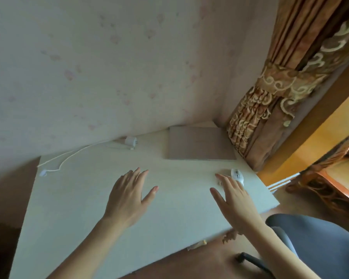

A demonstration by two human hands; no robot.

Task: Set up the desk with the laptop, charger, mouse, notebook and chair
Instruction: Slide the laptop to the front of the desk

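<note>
A closed grey laptop (200, 143) lies flat at the far right corner of the white desk (79, 214). A white charger brick (131, 141) sits by the wall left of it, and its white cable (69, 160) trails to the desk's left edge. A white mouse (237, 174) rests near the right edge. My left hand (127, 196) hovers open over the desk's middle. My right hand (233, 200) is open too, fingers spread, just short of the mouse and partly covering it. A grey chair (318, 240) stands at the lower right. No notebook is in view.
A pale wall runs along the back of the desk. A patterned brown curtain (270, 101) hangs against the far right corner beside the laptop. A carved wooden piece of furniture (330, 182) stands to the right on the wooden floor.
</note>
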